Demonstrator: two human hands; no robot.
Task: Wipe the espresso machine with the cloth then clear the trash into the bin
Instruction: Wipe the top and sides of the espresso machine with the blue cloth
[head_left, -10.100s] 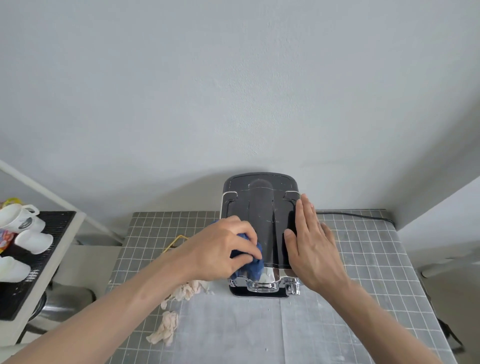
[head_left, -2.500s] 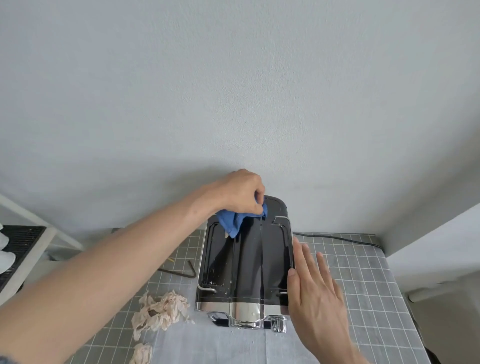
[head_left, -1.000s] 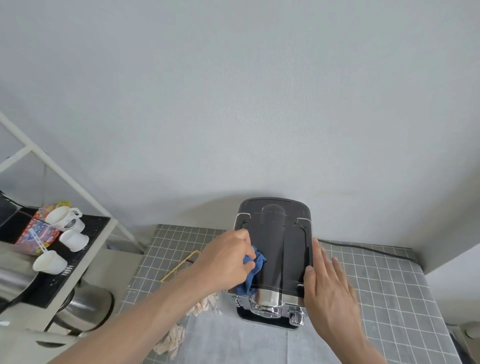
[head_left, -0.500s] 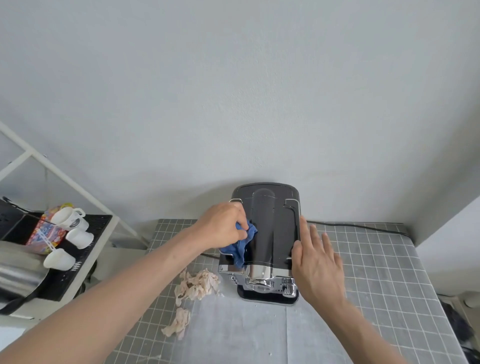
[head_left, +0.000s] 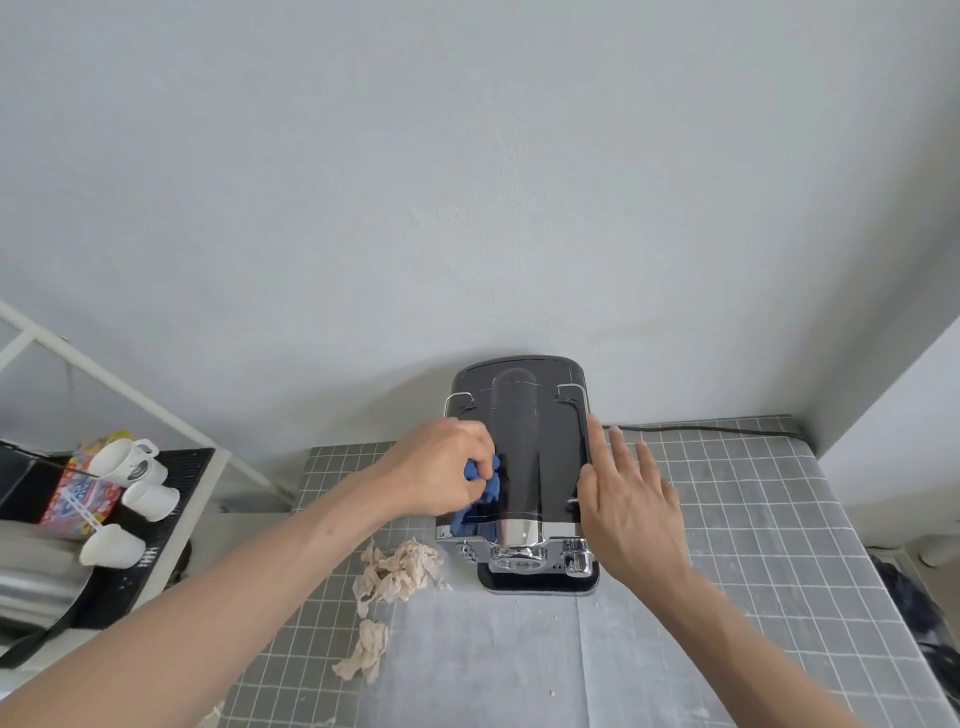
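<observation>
The black and chrome espresso machine stands against the wall on the grey gridded table. My left hand is closed on a blue cloth and presses it against the machine's top left side. My right hand lies flat with fingers apart against the machine's right side. Crumpled beige paper trash lies on the table just left of the machine, with a smaller scrap nearer me. No bin is in sight.
A black power cord runs along the wall behind the machine to the right. On the left, a white shelf holds a black mat with white cups and a colourful packet. A dark object sits past the table's right edge.
My left hand with the cloth has kept rubbing the top's left side, sliding forward and back between the rear and the front edge. My right hand stays braced on the right side.
</observation>
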